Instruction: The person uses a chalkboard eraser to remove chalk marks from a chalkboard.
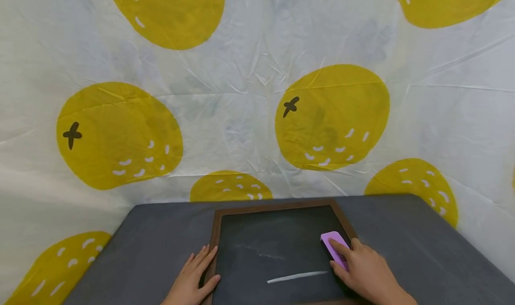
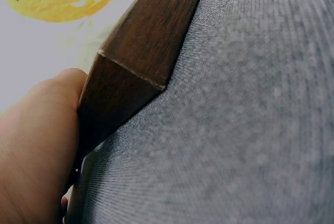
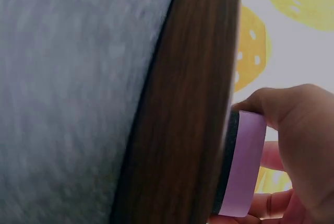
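A small chalkboard [image 1: 277, 238] with a brown wooden frame [image 3: 182, 104] lies on the dark table. Across its lower part runs a thick white chalk line [image 1: 297, 277], and fainter smudges show above it. My right hand [image 1: 364, 269] grips a purple chalkboard eraser [image 1: 332, 242] near the board's right edge. In the right wrist view the eraser's dark felt side faces the board. My left hand [image 1: 195, 276] rests at the left side of the frame with its fingers extended along it. The left wrist view shows that hand [image 2: 42, 140] against the frame's corner, its fingertips hidden.
The table's grey cloth [image 1: 161, 233] spreads around the board on both sides. Behind it hangs a white fabric backdrop [image 1: 229, 130] printed with large yellow fruit. The table's right edge slants down at the lower right.
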Action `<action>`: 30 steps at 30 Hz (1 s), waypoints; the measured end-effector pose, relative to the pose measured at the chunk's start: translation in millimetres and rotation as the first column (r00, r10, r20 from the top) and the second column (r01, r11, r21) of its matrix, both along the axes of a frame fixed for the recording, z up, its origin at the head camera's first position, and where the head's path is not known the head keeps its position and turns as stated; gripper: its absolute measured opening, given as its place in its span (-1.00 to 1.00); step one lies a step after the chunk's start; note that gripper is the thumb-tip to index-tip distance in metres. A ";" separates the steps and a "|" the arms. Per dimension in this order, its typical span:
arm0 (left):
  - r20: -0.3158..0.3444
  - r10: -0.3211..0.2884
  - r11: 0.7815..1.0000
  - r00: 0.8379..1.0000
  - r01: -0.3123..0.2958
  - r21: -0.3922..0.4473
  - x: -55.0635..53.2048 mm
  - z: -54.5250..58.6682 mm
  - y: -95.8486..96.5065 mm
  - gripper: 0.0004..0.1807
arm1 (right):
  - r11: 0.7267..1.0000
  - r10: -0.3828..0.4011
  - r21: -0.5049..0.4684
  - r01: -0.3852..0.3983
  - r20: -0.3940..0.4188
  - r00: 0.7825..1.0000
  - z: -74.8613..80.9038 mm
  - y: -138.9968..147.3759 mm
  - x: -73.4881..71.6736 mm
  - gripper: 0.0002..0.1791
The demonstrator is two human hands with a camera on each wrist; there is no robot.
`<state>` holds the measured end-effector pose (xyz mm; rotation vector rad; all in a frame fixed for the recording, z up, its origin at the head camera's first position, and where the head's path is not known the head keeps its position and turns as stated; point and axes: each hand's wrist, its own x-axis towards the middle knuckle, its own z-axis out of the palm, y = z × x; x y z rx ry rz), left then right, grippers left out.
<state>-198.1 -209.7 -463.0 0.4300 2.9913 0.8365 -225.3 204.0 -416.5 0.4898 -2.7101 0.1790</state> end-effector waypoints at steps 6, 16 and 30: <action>-0.006 0.002 1.000 1.000 -0.002 0.003 1.3 3.7 3.1 -0.23 | 0.999 0.035 -0.021 -0.035 -0.033 0.999 2.6 -4.3 2.8 -0.55; 0.018 0.019 1.000 1.000 -0.019 0.018 2.0 7.4 2.3 -0.21 | 0.998 0.045 -0.053 -0.046 -0.030 0.999 1.3 -30.1 8.6 -0.56; 0.036 0.017 0.999 0.999 -0.019 0.036 1.4 4.5 3.1 -0.21 | 0.997 0.068 -0.039 -0.071 -0.075 0.995 3.2 -78.3 15.4 -0.61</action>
